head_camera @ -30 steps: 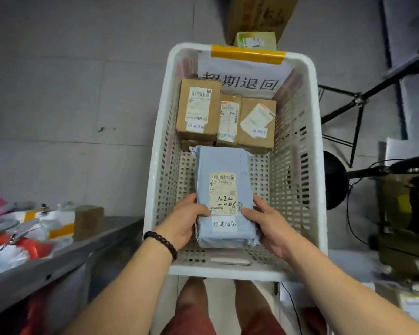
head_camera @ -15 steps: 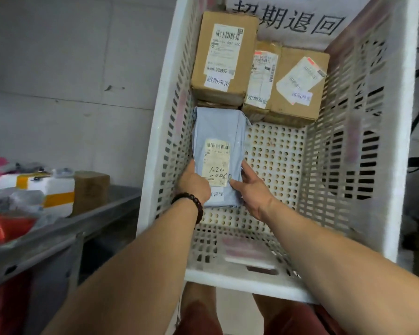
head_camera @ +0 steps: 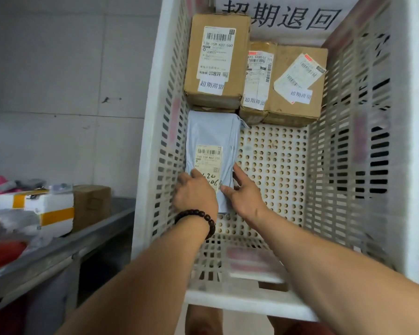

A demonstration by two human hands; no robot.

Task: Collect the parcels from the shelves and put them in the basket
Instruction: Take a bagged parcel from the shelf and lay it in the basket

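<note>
Gripping the grey parcel (head_camera: 212, 131) by its near edge, the left hand (head_camera: 195, 193) holds it while the right hand (head_camera: 247, 193) touches it with straight fingers. It lies flat on the basket (head_camera: 348, 165) floor, against the basket's left wall.

On white sign (head_camera: 281, 18) at far wall of basket (head_camera: 348, 141): 超期退回. On left cardboard box (head_camera: 217, 61) label: 13H-159-K02-500, 8元; sticker 超期滞留. Same sticker on middle box (head_camera: 258, 76) and right box (head_camera: 298, 97). On grey bag (head_camera: 212, 136) label: 159-159-K02-170; handwriting partly hidden.
</note>
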